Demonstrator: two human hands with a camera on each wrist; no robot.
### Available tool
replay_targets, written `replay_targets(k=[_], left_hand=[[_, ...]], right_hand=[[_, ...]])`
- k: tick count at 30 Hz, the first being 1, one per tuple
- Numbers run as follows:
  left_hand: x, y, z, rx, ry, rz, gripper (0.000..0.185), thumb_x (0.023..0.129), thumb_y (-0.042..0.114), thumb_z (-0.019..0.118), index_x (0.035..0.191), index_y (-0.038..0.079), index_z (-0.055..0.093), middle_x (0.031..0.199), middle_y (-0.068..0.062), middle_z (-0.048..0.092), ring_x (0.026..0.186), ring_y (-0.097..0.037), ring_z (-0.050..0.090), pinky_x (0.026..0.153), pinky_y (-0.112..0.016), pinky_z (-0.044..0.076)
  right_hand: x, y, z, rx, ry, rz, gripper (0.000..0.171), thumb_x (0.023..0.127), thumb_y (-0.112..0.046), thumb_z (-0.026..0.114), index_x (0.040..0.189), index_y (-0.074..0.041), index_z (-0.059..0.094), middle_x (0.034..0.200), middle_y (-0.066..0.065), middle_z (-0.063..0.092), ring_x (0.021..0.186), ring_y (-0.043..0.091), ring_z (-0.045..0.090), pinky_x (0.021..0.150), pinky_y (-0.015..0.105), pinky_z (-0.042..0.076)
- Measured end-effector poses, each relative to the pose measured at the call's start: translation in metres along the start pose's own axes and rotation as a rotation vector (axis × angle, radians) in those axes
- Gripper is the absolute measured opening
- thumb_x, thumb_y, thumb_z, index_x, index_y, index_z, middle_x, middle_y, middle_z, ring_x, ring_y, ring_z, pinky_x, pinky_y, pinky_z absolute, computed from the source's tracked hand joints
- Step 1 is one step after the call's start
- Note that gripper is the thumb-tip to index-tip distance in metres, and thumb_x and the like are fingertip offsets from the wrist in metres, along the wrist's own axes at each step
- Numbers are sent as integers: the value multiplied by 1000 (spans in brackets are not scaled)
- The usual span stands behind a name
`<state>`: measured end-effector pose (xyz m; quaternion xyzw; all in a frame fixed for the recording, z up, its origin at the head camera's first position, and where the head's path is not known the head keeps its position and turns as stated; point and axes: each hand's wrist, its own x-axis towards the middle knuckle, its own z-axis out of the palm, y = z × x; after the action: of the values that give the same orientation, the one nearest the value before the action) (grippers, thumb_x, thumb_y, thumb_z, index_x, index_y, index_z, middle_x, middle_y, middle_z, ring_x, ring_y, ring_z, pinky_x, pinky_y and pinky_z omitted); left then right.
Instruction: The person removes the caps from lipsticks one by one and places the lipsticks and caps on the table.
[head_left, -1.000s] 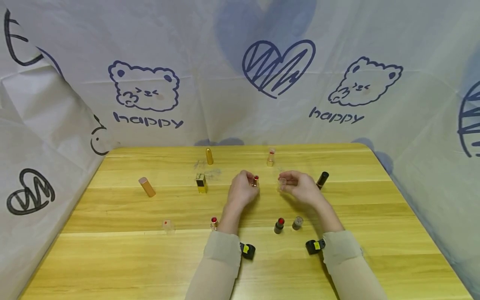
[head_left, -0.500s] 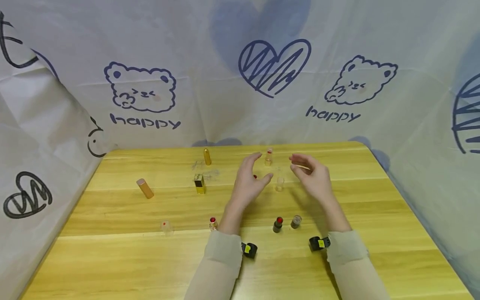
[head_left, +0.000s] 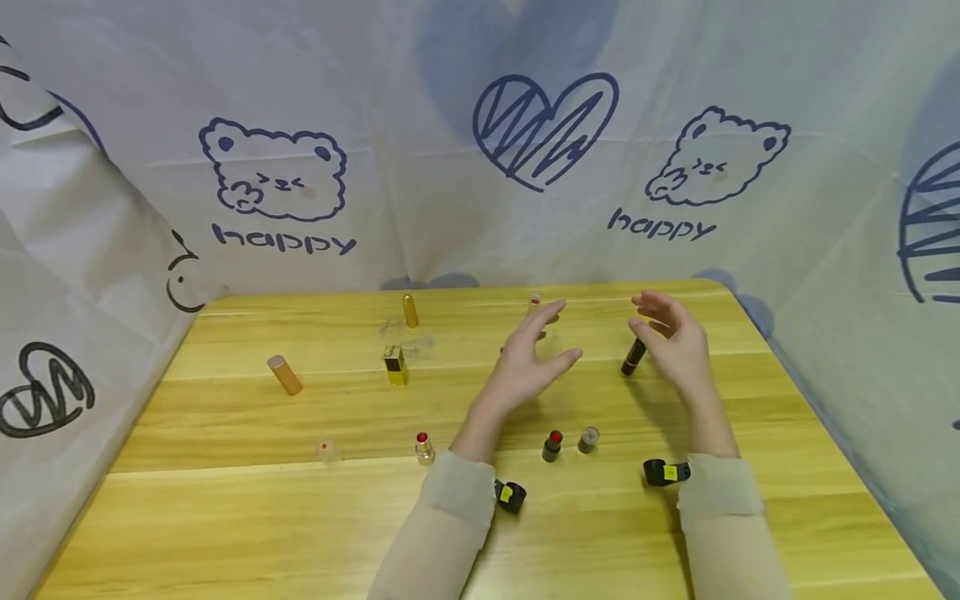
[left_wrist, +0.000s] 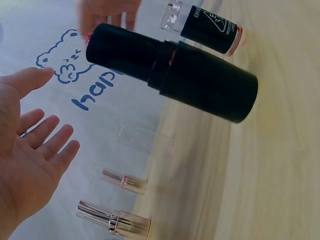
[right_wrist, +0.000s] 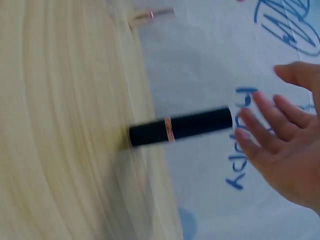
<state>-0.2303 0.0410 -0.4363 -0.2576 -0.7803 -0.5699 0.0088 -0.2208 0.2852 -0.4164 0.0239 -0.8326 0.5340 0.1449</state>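
Both hands hover open above the wooden table (head_left: 225, 500) and hold nothing. My left hand (head_left: 561, 332) is spread with straight fingers near the table's middle; the left wrist view shows its palm (left_wrist: 30, 165) empty. My right hand (head_left: 642, 315) hangs just right of a leaning black lipstick tube (head_left: 633, 357), fingers close to it but apart. That black tube (right_wrist: 180, 127) shows in the right wrist view, with my open fingers (right_wrist: 280, 140) beside it. A pale lipstick (head_left: 535, 299) stands just beyond the left fingertips.
A gold tube (head_left: 410, 311), a square gold lipstick (head_left: 395, 365) and a lying rose-gold tube (head_left: 285, 375) sit to the left. Nearer stand a clear cap (head_left: 327, 452), a small red lipstick (head_left: 424, 447), a dark red lipstick (head_left: 552, 446) and a grey cap (head_left: 588, 439). Printed cloth walls surround the table.
The left hand let go of a small red lipstick and the right of a clear cap. Both hands opened, rose and shifted right; the right one now hangs by the black tube.
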Motion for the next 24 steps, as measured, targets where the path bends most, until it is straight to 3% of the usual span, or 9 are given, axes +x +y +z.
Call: replay_targets(k=[7, 10, 14, 19, 24], left_hand=[[3, 0, 6, -197, -27, 18, 63, 102, 15, 69, 159, 18, 42, 161, -2, 44, 141, -23, 51, 116, -44, 45], [5, 0, 9, -286, -43, 1, 61, 102, 11, 67, 158, 15, 43, 160, -3, 46, 140, -26, 52, 114, -43, 47], [7, 0, 13, -343, -58, -32, 58, 102, 8, 67, 156, 11, 46, 156, -6, 51, 137, -29, 55, 107, -33, 52], [11, 3, 17, -310, -92, -79, 55, 103, 9, 66, 155, 11, 48, 153, -7, 55, 134, -30, 57, 101, -26, 54], [18, 8, 20, -168, -148, -130, 54, 105, 16, 64, 156, 14, 48, 152, 1, 55, 133, -21, 57, 102, -25, 53]], right_hand=[[-3, 12, -24, -151, -244, 116, 55, 102, -8, 65, 152, 3, 45, 149, 25, 52, 136, 46, 51, 109, 56, 46], [-3, 16, -25, -173, -302, 148, 53, 102, -8, 65, 149, 4, 47, 148, 26, 53, 134, 46, 52, 104, 42, 51], [-3, 21, -24, -172, -333, 174, 49, 100, -7, 66, 145, 7, 51, 143, 30, 55, 127, 45, 58, 88, 19, 53], [-2, 24, -23, -208, -315, 178, 42, 100, -8, 67, 138, 7, 58, 135, 30, 61, 119, 42, 63, 81, 16, 53], [0, 23, -22, -237, -274, 162, 38, 100, -10, 68, 134, 6, 62, 128, 29, 66, 112, 39, 66, 79, 17, 53]])
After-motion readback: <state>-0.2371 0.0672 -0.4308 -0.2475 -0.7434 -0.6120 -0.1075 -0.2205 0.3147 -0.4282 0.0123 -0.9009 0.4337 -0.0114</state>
